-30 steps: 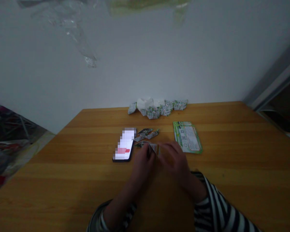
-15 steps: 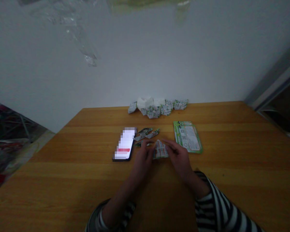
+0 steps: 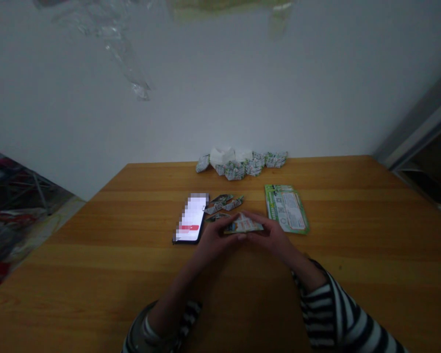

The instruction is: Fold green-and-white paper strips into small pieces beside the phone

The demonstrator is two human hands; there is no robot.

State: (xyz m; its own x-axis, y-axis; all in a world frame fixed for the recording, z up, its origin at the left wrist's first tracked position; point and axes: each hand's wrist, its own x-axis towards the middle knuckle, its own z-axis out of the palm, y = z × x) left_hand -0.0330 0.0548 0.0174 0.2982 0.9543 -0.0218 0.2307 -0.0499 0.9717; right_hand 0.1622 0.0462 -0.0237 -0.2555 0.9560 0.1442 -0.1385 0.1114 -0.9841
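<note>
Between my two hands is a small folded piece of printed paper (image 3: 245,224), held just above the table. My left hand (image 3: 213,239) grips its left side, fingers bent around the edge. On the opposite side my right hand (image 3: 276,241) pinches it, and the thumbs meet at the near edge. Just beyond my left hand lie several narrow folded paper pieces (image 3: 233,203). A phone (image 3: 191,215) with a lit screen rests to the left of them. Right of my hands is a stack of green-and-white printed leaflets (image 3: 287,210).
Along the wall at the table's back stands a row of folded printed paper shapes (image 3: 235,170), with white paper (image 3: 222,156) among them. The wooden table (image 3: 106,274) meets a pale wall (image 3: 242,98). Clear plastic tape (image 3: 139,89) hangs on the wall.
The paper in my hands has gone from an upright triangular shape to a flatter, wider one. My thumbs have come together at its near edge.
</note>
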